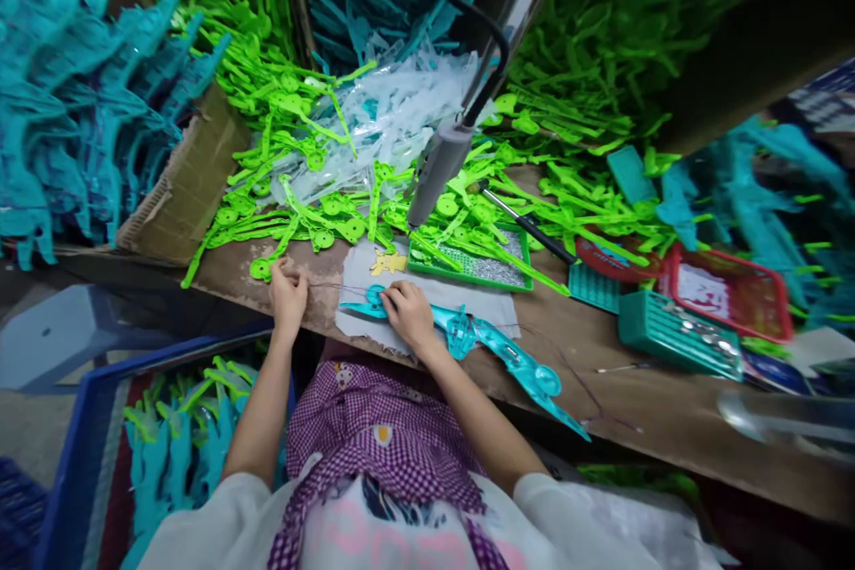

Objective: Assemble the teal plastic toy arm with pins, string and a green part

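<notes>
A turquoise plastic toy bow (504, 346) lies along the table's front edge, partly over a pale cloth (498, 310). My right hand (409, 313) rests on its left part with fingers curled over it. Off to the left, the fingertips of my left hand (289, 296) are pinched on a thin dark string (325, 286). That string runs rightward to the round part of the bow beside my right fingers. More string trails from the bow's right half onto the wood. What my right fingertips grip underneath is hidden.
An electric screwdriver (441, 167) hangs above a green tray (498, 267) of small metal pieces. Behind are heaps of lime-green parts (287, 129) and clear plastic parts (407, 98). A teal basket (674, 338) and red basket (778, 307) stand right; a cardboard box (191, 183) stands left.
</notes>
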The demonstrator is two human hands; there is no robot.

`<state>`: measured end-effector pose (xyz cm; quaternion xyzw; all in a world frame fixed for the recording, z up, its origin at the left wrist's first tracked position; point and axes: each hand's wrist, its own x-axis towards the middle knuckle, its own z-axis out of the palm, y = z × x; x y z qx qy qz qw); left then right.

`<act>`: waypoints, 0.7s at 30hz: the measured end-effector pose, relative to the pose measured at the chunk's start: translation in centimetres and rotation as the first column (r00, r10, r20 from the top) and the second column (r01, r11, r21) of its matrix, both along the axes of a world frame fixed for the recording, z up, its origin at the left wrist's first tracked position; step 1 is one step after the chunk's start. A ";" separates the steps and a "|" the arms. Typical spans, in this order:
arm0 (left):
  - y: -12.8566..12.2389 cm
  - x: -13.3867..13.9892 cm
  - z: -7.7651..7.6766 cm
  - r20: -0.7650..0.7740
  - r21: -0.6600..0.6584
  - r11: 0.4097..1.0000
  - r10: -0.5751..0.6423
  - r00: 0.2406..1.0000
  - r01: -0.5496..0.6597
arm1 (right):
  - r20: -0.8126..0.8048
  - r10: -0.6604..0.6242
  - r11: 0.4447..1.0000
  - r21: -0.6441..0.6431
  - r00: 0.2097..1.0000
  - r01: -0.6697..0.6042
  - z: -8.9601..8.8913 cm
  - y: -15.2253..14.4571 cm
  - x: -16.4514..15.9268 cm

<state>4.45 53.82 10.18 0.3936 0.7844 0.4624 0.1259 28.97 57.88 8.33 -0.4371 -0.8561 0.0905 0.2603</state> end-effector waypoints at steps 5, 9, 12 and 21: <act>2.7 -2.3 3.7 -0.485 -0.241 0.912 -0.409 0.773 0.331 | -0.007 -0.010 0.998 0.066 1.000 0.010 -0.2 -0.2 0.0; 11.2 -5.4 8.0 -0.471 -0.201 0.895 -0.444 0.763 0.397 | 0.016 -0.002 0.999 0.054 1.000 0.001 0.0 -0.2 -0.1; 18.1 -6.9 8.9 -0.348 -0.258 0.938 -0.315 0.883 0.233 | 0.033 -0.003 0.999 0.039 0.999 0.002 0.1 -0.2 -0.1; 25.6 -5.3 6.6 -0.302 -0.186 0.982 -0.073 0.951 0.016 | 0.047 0.003 0.997 0.076 0.999 -0.006 0.2 -0.1 0.0</act>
